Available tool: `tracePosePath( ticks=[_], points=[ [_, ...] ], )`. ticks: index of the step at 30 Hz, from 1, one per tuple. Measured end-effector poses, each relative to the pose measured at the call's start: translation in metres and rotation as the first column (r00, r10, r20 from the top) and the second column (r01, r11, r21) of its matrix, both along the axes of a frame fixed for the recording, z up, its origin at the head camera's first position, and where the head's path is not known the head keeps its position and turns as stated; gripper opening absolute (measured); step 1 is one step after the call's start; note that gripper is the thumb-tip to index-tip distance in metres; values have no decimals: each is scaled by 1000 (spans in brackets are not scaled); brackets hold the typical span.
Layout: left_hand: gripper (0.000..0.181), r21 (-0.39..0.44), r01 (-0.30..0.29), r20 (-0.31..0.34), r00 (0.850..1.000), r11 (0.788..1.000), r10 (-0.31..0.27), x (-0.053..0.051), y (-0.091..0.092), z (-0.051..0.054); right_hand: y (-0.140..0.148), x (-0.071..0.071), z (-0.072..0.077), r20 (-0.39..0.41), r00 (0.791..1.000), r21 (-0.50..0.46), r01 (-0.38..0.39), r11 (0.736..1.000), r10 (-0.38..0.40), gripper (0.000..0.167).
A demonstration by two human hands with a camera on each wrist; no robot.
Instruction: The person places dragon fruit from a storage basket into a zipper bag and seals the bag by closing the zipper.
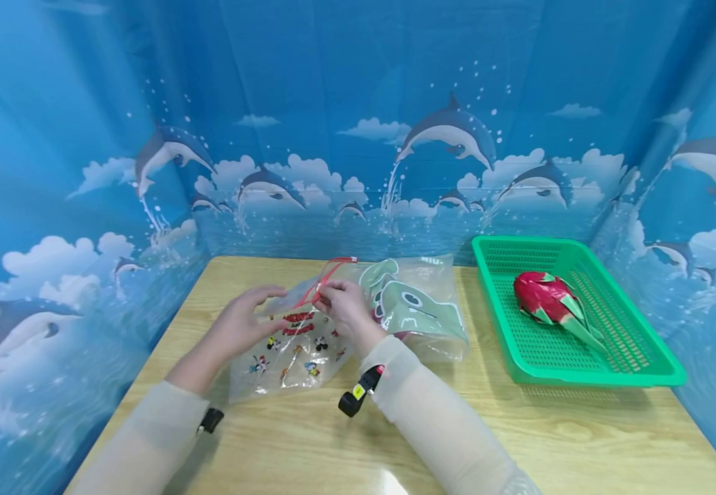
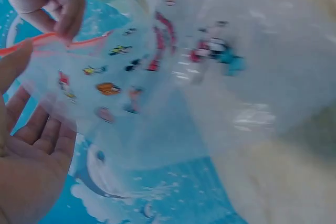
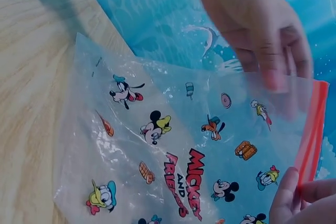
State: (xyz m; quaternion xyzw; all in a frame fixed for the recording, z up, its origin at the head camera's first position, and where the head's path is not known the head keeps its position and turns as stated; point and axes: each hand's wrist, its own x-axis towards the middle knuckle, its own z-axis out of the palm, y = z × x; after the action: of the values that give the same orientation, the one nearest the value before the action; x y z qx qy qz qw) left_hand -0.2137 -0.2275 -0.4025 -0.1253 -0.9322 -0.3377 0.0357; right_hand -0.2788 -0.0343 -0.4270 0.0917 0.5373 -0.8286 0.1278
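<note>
Clear printed bag [image 1: 298,364]: located toward the far-left corner of the bench [image 1: 296,443]. Right hand [image 1: 349,309]: grip clamped on the red zip edge [image 3: 317,116]. Left hand [image 1: 243,321]: grip apart, thumb and fingers on opposite sides of the film. Green-print bag [image 1: 435,308]: adjacent, near the far edge. Green basket [image 1: 580,377]: far-right corner, containing dragon fruit [image 1: 546,299].

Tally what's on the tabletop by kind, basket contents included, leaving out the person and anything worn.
Clear bags: 2 (Mickey and Friends bag; green-character bag)
Baskets: 1 (green basket)
Fruit: 1 (dragon fruit, real or imitation unclear)
Total: 4
</note>
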Motion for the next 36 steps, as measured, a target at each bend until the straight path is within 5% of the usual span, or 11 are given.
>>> tracePosePath(
  ticks=[7, 16, 25, 36],
  points=[
    [53, -27, -7, 11, 1000, 1000, 8, -6, 20, 25, -5, 7, -1, -8, 999, 6, -31, 999, 32, 6],
    [47, -128, -22, 101, 994, 991, 35, -24, 34, 40, -8, 14, -3, -22, 998, 1, -56, 998, 56, 13],
    [46, -120, 17, 210, 978, 993, 9, -31, 29, 34, -14, 17, -4, -49, 996, 9, -74, 997, 75, 15],
    [25, -127, -142, 111, 981, 982, 157, -36, 24, 20, -13, 22, -4, -95, 978, 91, -175, 980, 184, 13]
  ],
)
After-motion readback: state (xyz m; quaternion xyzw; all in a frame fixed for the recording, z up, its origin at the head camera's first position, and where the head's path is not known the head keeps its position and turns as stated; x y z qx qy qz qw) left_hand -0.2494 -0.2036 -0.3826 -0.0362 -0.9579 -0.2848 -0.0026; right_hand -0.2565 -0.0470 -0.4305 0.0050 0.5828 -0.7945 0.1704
